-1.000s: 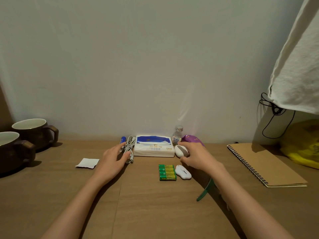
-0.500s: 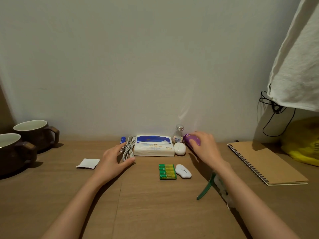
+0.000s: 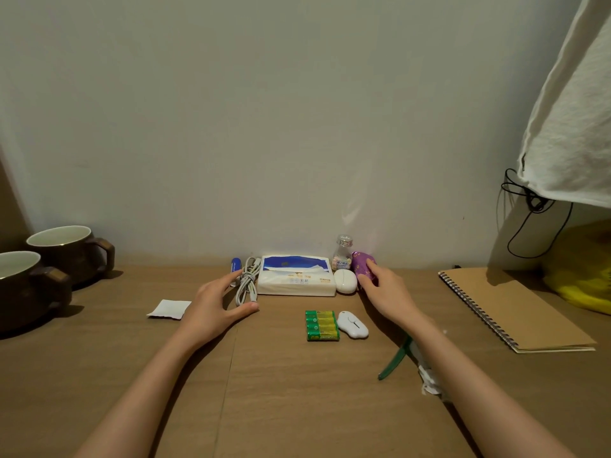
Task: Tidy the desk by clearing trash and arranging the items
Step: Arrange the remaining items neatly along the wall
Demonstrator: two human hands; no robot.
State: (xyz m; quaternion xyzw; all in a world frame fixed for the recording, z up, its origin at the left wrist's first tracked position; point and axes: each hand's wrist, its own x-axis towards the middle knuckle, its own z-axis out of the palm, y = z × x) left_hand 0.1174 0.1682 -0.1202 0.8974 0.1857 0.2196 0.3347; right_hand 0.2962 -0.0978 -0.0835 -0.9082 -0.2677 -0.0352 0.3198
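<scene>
Against the wall stands a row: a blue tube (image 3: 235,265), a coiled grey cable (image 3: 248,283), a tissue pack (image 3: 295,276), a small glass bottle (image 3: 342,253), a white oval case (image 3: 345,281) and a purple packet (image 3: 361,264). My right hand (image 3: 386,292) rests with its fingers on the purple packet, not closed around it. My left hand (image 3: 215,302) lies open on the desk, thumb and forefinger on either side of the cable. In front lie green batteries (image 3: 321,325) and a white cloud-shaped gadget (image 3: 352,324). A white paper scrap (image 3: 169,308) lies left of my left hand.
Two brown mugs (image 3: 49,259) stand at the far left. A spiral kraft notebook (image 3: 515,309) lies at the right, a yellow bag (image 3: 582,272) behind it, white cloth hanging above. A green strip (image 3: 393,361) and crumpled white paper (image 3: 428,380) lie under my right forearm.
My right hand let go of the white oval case beside the tissue pack and moved right onto the purple packet. My left hand stayed by the cable.
</scene>
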